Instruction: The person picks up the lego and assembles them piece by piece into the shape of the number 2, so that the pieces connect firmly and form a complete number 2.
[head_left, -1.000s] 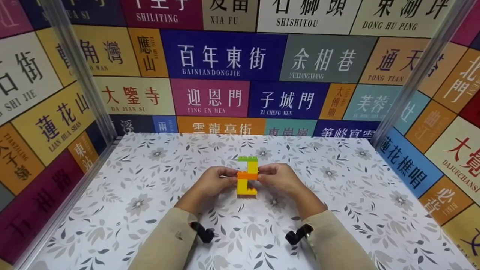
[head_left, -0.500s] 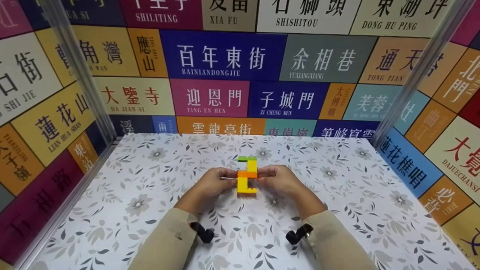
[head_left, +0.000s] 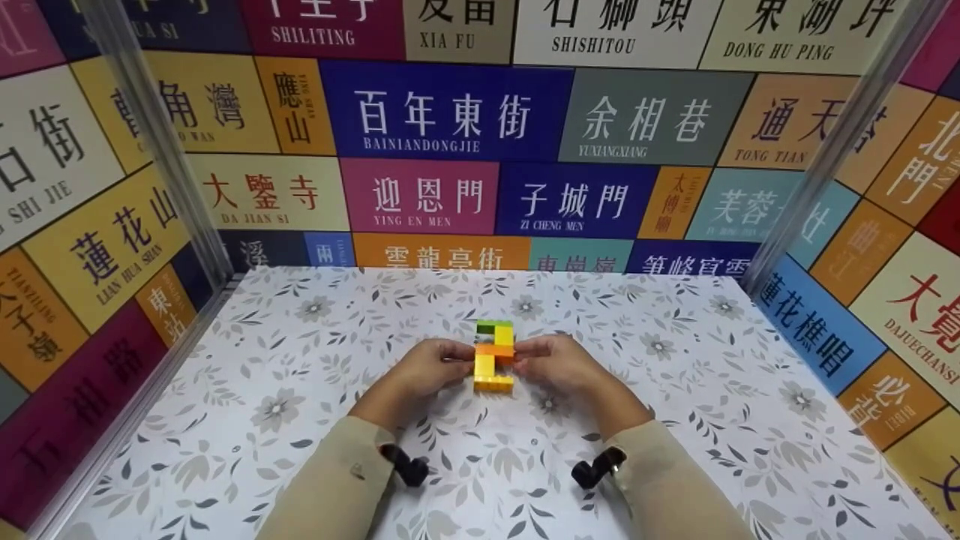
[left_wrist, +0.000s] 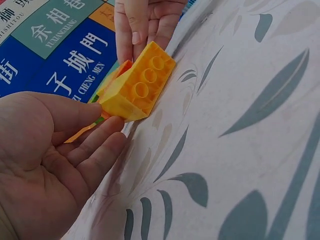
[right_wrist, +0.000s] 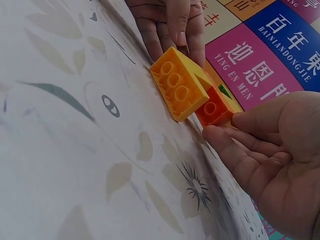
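Observation:
A small stack of toy building bricks is between my two hands at the middle of the table. A green brick is at its far end, an orange brick across its middle, and a yellow brick at the near end shows its hollow tubed underside. My left hand pinches the stack from the left side, thumb and fingertips on it. From the right, my right hand pinches it near the orange brick. The fingertips partly cover the stack's sides.
A white tablecloth with grey leaves and flowers covers the table. Behind it stands a wall of coloured name panels, with clear corner strips at both sides. Black camera mounts stick out at the cuffs.
The brick stack has tilted between my fingers: its far green end sits slightly lower in the head view and shows a darker side. Both hands keep nearly the same place, shifting very slightly.

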